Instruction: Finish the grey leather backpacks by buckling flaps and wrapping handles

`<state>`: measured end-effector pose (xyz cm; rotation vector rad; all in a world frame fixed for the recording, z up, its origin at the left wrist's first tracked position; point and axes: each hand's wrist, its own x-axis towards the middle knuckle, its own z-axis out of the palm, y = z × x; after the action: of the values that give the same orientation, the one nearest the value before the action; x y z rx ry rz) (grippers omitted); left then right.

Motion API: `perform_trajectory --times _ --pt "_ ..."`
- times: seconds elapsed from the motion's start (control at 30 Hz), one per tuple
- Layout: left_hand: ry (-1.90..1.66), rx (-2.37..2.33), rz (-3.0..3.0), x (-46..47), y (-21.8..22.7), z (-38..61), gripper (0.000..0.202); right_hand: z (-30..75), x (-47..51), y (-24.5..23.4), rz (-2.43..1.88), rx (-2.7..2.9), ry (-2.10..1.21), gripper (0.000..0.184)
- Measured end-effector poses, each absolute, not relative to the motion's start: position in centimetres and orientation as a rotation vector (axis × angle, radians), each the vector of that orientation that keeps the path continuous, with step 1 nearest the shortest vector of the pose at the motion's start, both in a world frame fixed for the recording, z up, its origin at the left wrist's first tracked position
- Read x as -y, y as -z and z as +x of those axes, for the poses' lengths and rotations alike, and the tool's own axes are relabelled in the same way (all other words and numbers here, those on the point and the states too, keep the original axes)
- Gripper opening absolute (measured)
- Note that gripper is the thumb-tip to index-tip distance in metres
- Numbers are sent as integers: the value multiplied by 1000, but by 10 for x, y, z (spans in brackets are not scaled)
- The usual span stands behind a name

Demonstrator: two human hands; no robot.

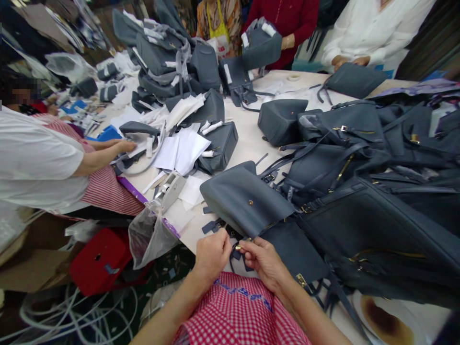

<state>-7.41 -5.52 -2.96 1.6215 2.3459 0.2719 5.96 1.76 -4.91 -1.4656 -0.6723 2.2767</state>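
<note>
At the near edge of the table my left hand (213,251) is closed, its fingers curled by a thin dark strap; what lies inside them is hidden. My right hand (264,261) pinches a small gold-coloured metal clasp (238,247) between thumb and fingertips. A dark cord or strap (233,261) hangs between the two hands. Just beyond them lies a dark blue-grey leather bag (247,196) with its flap toward me and a round gold stud on it. Small dark leather tags (212,225) rest on the table left of the bag.
More dark bags (377,225) are heaped on the right, with another pile (165,62) at the back left. A tape dispenser (170,191) stands by white papers (185,151). A co-worker (39,158) works at left; several people stand across the table. A red stool (102,261) is below.
</note>
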Motion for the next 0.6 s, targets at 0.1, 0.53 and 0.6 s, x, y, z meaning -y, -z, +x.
perform_trajectory --times 0.1,0.53,0.6 --pt "-259 -2390 1473 56 26 -88 27 60 -19 46 -1449 643 -2308 33" --pt "-614 -1921 1559 55 34 -67 29 63 -18 45 -1343 617 -2379 41" --pt "-613 -1806 1692 54 36 -71 34 63 -19 46 -1361 598 -2389 43"
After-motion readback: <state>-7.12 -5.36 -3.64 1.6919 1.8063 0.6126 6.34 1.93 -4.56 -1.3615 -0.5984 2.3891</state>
